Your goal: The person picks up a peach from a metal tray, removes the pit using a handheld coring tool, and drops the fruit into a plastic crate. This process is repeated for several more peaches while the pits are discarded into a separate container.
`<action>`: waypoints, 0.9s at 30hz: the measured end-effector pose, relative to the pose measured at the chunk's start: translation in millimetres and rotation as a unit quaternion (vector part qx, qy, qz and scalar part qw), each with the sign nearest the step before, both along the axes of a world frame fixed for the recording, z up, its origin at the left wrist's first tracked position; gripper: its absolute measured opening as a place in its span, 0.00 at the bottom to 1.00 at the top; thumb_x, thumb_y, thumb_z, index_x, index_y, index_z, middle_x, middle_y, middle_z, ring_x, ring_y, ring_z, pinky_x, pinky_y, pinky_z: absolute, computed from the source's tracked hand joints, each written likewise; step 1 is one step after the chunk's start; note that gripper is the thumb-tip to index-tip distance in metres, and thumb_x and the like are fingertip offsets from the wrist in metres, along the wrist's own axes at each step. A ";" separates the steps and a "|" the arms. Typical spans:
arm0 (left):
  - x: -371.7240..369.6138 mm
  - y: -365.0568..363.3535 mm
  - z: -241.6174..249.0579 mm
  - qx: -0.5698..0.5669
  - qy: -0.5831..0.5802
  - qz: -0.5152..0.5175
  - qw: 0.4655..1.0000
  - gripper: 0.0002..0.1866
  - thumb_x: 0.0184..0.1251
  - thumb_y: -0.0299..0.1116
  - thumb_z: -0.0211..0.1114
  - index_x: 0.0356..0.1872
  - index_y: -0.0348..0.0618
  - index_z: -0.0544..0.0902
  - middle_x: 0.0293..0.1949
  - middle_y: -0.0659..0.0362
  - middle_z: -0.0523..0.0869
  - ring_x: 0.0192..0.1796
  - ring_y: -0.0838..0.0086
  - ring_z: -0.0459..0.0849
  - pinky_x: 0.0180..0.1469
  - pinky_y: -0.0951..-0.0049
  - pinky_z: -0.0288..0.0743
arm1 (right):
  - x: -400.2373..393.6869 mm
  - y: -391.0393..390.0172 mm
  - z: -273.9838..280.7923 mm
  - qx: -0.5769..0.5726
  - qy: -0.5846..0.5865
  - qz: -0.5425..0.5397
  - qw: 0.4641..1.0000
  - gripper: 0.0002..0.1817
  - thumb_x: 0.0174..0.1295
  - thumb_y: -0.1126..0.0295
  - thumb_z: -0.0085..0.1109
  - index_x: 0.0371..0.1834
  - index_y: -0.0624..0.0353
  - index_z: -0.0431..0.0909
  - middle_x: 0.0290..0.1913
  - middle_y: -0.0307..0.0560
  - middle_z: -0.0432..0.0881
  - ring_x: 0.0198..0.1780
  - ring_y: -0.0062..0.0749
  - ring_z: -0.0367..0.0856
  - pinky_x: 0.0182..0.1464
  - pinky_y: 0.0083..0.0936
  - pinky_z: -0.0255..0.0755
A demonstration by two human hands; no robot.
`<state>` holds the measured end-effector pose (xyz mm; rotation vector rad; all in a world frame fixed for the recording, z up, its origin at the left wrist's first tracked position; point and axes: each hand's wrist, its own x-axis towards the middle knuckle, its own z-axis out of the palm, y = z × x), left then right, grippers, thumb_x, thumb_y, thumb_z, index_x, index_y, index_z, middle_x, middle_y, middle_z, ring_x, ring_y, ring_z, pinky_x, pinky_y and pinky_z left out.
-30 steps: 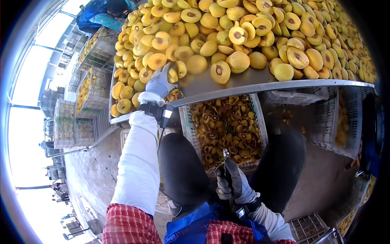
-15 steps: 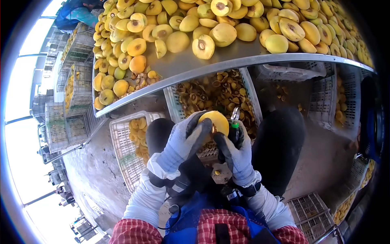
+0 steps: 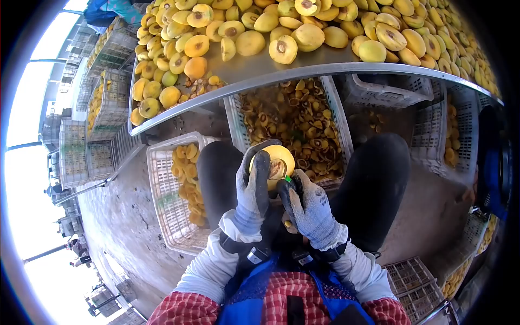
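Yellow fruit half (image 3: 285, 155), cut face showing, sits clamped in the left hand (image 3: 251, 189), thumb against fingers. Right hand (image 3: 317, 211) is wrapped round a green-marked tool (image 3: 288, 179), mostly hidden, at the fruit half's near right edge; can't tell if it touches. Hands close together. Scrap crate (image 3: 236, 120) just beyond them, fruit crate (image 3: 166, 200) off to their left, metal table (image 3: 244, 65) heaped with halves (image 3: 309, 38) farther out.

Bare metal, hard plastic, matt cloth

Counter (image 3: 244, 70): smooth metal, soft sheen, brighter along the edge. White crate (image 3: 163, 189): rigid plastic, pierced sides. Left hand (image 3: 251, 197) and right hand (image 3: 317, 213): matt grey knit gloves (image 3: 246, 212), darker coating on fingers (image 3: 262, 167). Held fruit (image 3: 283, 157): smooth skin, moist-looking cut face. White sleeve (image 3: 205, 275): crumpled, matt cloth; checked sleeve (image 3: 184, 310), woven cloth. Floor (image 3: 127, 230): rough, concrete-like, blotchy.
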<state>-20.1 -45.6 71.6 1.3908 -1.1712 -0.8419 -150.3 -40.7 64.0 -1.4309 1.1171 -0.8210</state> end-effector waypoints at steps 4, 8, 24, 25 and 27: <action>-4.7 4.0 6.1 -0.042 -0.137 0.001 0.990 0.16 0.71 0.38 0.58 0.48 0.34 0.79 0.42 0.58 0.82 0.43 0.77 0.79 0.47 0.77 0.74 | 1.3 13.8 -9.4 0.042 -0.054 0.008 0.998 0.12 0.67 0.67 0.50 0.43 0.66 0.70 0.26 0.54 0.77 0.27 0.43 0.78 0.28 0.33 0.69; 2.5 1.5 1.8 0.102 0.096 -0.023 0.990 0.13 0.70 0.36 0.59 0.44 0.33 0.79 0.37 0.59 0.81 0.39 0.79 0.77 0.44 0.79 0.72 | 1.4 18.9 -16.6 0.033 -0.115 0.023 0.993 0.13 0.70 0.66 0.45 0.47 0.66 0.69 0.26 0.42 0.76 0.24 0.23 0.75 0.26 0.23 0.70; -15.6 13.4 -0.5 0.045 0.100 0.043 0.993 0.13 0.71 0.34 0.57 0.47 0.34 0.78 0.40 0.57 0.82 0.43 0.78 0.78 0.48 0.78 0.72 | 7.7 31.9 -18.0 0.075 -0.160 -0.057 0.983 0.12 0.68 0.72 0.48 0.47 0.70 0.71 0.33 0.55 0.81 0.34 0.38 0.80 0.37 0.29 0.71; -14.6 14.2 -0.9 0.015 0.022 0.025 0.999 0.13 0.71 0.34 0.57 0.47 0.34 0.78 0.40 0.57 0.82 0.43 0.78 0.78 0.48 0.78 0.72 | 6.4 33.0 -15.9 0.030 -0.137 -0.058 0.988 0.11 0.68 0.72 0.48 0.47 0.70 0.72 0.34 0.54 0.81 0.34 0.36 0.80 0.37 0.28 0.71; -9.9 14.9 -1.3 -0.012 -0.062 -0.006 0.998 0.13 0.70 0.33 0.58 0.47 0.33 0.78 0.40 0.58 0.82 0.43 0.78 0.78 0.48 0.77 0.72 | 4.6 34.3 -11.8 -0.062 -0.093 -0.060 0.992 0.11 0.68 0.72 0.48 0.47 0.70 0.72 0.35 0.53 0.81 0.34 0.34 0.80 0.36 0.28 0.71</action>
